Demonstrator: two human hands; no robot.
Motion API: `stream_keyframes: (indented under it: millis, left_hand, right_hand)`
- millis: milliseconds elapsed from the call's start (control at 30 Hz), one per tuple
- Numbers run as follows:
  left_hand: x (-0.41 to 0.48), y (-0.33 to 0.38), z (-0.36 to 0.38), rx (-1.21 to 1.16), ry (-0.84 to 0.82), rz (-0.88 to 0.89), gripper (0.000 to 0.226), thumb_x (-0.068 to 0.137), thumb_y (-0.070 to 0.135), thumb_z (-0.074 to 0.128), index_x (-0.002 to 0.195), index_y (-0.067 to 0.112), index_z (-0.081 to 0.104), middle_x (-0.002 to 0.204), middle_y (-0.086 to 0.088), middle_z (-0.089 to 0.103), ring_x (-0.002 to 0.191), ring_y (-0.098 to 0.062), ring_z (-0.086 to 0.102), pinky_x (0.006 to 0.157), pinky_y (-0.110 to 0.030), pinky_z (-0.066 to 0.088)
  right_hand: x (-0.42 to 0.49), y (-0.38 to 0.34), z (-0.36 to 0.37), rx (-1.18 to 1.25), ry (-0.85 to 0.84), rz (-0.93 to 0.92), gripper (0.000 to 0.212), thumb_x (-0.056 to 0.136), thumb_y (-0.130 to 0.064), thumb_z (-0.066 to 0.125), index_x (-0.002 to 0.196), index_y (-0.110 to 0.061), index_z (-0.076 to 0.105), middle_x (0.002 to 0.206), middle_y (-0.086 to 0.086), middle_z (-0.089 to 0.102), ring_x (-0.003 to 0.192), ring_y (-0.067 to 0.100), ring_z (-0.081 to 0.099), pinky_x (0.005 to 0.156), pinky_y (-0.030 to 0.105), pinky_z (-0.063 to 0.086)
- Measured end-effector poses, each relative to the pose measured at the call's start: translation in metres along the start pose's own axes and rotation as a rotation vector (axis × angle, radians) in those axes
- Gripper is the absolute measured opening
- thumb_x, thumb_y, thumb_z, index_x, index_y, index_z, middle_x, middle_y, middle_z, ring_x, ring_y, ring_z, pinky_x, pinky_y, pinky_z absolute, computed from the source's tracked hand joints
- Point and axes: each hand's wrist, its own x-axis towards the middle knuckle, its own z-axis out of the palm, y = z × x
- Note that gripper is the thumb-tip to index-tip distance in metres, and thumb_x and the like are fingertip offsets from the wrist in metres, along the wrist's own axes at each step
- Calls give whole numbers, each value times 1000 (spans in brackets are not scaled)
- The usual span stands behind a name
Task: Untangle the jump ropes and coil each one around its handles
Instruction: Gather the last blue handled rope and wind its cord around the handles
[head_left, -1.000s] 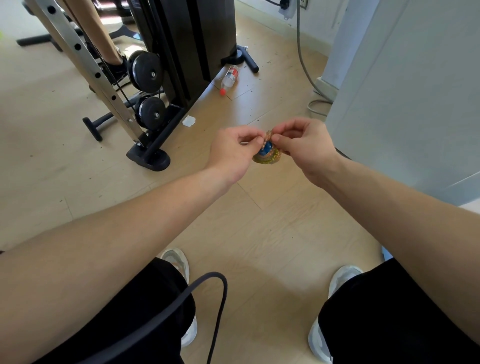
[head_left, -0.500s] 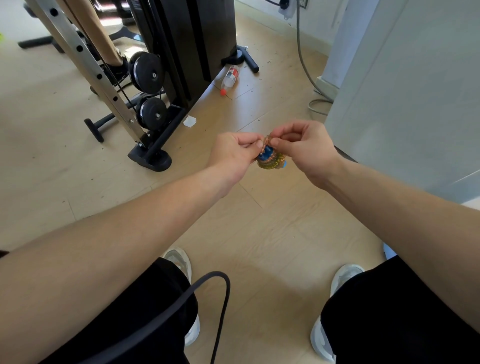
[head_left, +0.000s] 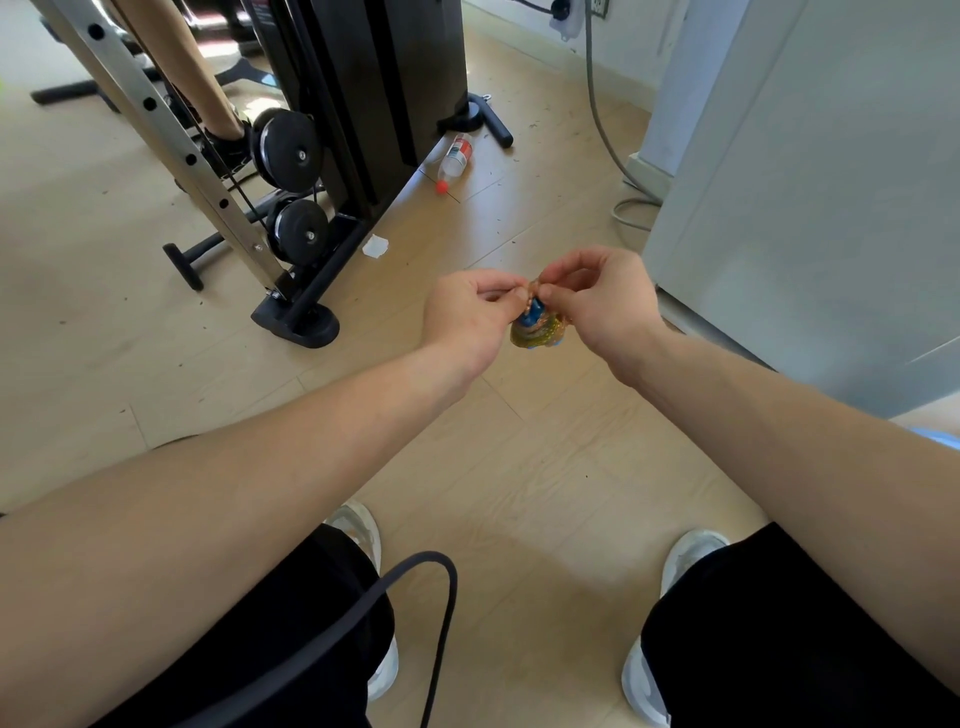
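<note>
A small bundle of yellow-green beaded jump rope (head_left: 535, 328) wound around a blue handle hangs in the air between my hands, above the wooden floor. My left hand (head_left: 470, 312) pinches its top from the left with thumb and fingertips. My right hand (head_left: 597, 296) pinches the same top end from the right, fingers curled. The two hands almost touch. Most of the handle is hidden by the coils and my fingers.
A black weight machine (head_left: 322, 156) with a slanted metal rail stands at the back left. A plastic bottle (head_left: 456, 156) lies on the floor behind my hands. A white cabinet (head_left: 805, 182) fills the right. A dark cable (head_left: 415, 597) loops over my left leg.
Both hands have stayed together on the bundle, shifting slightly lower in view. The fingers have worked at the top of the coil; the bundle turned a little.
</note>
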Motion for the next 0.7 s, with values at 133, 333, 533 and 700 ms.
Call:
stream_keyframes:
  millis: [133,333,533,700]
  left_hand:
    - [4,0,-1,-54,-23,-3,12,92,5,68,101,7,75,98,-9,76,96,-19,73,96,-38,56]
    - [6,7,-5,-58,-58,38,8,91,6,70,95,10,75,97,-10,76,95,-21,73,94,-36,57]
    - [5,10,-10,-142,-121,-17,8,90,5,70,98,6,72,101,-14,74,96,-19,72,93,-33,57]
    - [3,10,-13,-213,-174,-66,7,91,4,67,97,1,70,98,-15,72,95,-21,71,93,-33,57]
  right_hand:
    - [3,0,-1,-20,6,-16,17,81,-11,77,73,-24,69,77,0,70,69,13,65,65,33,56]
    - [4,-6,-7,-57,31,-75,9,82,-17,78,79,-24,73,75,-11,70,67,0,63,60,18,48]
    - [4,-9,-9,-56,-1,-100,6,82,-16,78,82,-22,75,70,-10,70,62,-1,61,60,18,47]
    - [-1,-11,-6,-51,-29,-100,8,85,-14,75,82,-21,75,72,-8,70,64,1,63,61,17,49]
